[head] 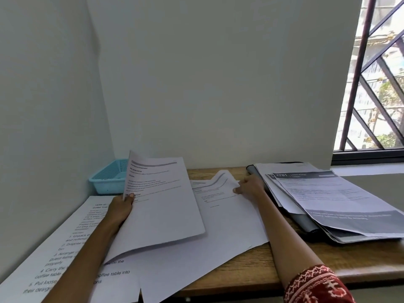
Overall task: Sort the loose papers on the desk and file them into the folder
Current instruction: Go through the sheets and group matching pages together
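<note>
My left hand [121, 206] grips the left edge of a printed sheet [161, 200] and holds it lifted and tilted above the desk. My right hand [249, 185] pinches the top right corner of another printed sheet [225, 219], which lies on the wooden desk [273, 265] with that corner curled upward. At the near left lies a large-print task list [54, 259], partly under my left forearm. A dark folder [306, 221] lies at the right, with a stack of papers [341, 202] spread on top of it.
A light blue plastic basket [109, 178] stands in the back left corner against the wall. White walls close the desk at the left and back. A barred window [376, 84] is at the right above a sill.
</note>
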### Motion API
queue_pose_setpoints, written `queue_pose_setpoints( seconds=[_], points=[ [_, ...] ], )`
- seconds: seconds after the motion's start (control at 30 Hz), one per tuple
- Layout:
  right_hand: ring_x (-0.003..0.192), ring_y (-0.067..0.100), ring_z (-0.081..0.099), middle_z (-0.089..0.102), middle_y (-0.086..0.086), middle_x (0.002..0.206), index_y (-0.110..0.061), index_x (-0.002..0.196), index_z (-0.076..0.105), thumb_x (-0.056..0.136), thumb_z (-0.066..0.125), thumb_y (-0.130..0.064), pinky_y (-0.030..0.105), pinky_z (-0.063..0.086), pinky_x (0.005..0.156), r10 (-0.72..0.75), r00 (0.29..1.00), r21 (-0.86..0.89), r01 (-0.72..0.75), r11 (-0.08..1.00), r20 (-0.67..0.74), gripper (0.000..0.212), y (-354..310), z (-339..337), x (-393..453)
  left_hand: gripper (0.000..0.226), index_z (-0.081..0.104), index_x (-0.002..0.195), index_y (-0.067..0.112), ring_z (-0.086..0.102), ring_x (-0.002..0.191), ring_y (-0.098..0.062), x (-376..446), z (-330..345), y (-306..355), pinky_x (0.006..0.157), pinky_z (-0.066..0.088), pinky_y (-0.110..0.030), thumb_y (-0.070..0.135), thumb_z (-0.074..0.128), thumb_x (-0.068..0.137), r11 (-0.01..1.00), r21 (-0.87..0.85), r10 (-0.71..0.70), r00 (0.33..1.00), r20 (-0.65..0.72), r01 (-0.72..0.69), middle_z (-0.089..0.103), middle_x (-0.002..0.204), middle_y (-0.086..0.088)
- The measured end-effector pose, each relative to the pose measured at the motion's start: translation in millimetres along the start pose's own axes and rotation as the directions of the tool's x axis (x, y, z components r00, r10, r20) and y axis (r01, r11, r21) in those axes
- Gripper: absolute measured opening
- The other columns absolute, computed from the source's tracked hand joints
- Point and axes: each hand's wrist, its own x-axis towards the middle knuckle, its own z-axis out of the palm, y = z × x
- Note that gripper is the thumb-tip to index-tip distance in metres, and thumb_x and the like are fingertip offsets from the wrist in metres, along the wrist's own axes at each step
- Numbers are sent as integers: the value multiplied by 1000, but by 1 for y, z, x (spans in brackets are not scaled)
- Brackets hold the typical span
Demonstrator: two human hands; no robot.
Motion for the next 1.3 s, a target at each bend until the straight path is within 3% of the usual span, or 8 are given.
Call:
queue_pose_setpoints(
  seconds=[0.17,0.37,0.6,0.73,0.83,0.97,1.13,1.3],
  points=[
    [69,22,56,60,11,76,7,86,62,74,70,9,24,46,59,-46,999,450,53,891,-25,15,1,0,-6,38,51,128,-5,49,118,-39,-2,2,0,98,36,-40,19,41,100,989,126,87,995,-52,-80,55,127,-23],
    [63,18,60,64,10,76,11,100,63,81,66,6,20,50,53,-74,997,634,59,771,-4,20,1,-4,-11,37,53,125,-5,51,115,-39,0,1,-1,96,38,-40,18,42,99,987,111,121,991,-52,-114,57,123,-24],
    [64,18,59,63,7,77,0,94,61,83,65,6,17,49,46,-50,999,707,33,707,4,13,-6,-6,-14,36,53,126,-5,51,115,-39,4,2,-4,97,38,-41,17,42,99,988,90,135,989,-58,-129,57,123,-23],
    [69,21,55,59,6,79,-11,75,58,90,59,-4,22,37,52,-56,986,408,116,905,-158,17,-6,-4,-9,36,54,124,-6,51,114,-40,5,2,-5,96,38,-41,18,42,99,992,57,120,991,-62,-116,58,122,-24],
    [89,34,59,62,21,94,-3,97,60,93,47,-6,29,32,61,-49,901,106,104,989,-432,14,-15,-9,-8,36,53,123,-7,51,114,-41,4,2,-5,97,38,-42,18,42,99,993,40,117,991,-64,-114,57,122,-25],
    [87,43,60,63,29,94,1,113,54,95,36,4,32,33,63,-79,699,142,252,957,-710,27,-31,-24,-7,38,50,127,-7,48,118,-41,1,1,-4,100,36,-44,18,41,99,994,5,109,991,-74,-109,54,127,-25],
    [91,39,61,64,29,102,10,116,54,96,37,5,20,31,64,10,544,309,462,831,-839,27,-53,-50,-10,37,51,126,-7,51,115,-40,5,-7,-4,99,39,-43,17,43,99,987,-141,60,993,-100,-73,55,125,-24],
    [99,33,61,64,23,110,6,119,55,96,37,2,25,42,77,88,531,397,503,768,-843,29,-76,-71,-6,42,50,128,-3,53,114,-37,8,-27,-6,96,40,-40,25,47,98,943,-331,-30,986,-162,-26,54,127,-23]
  ],
)
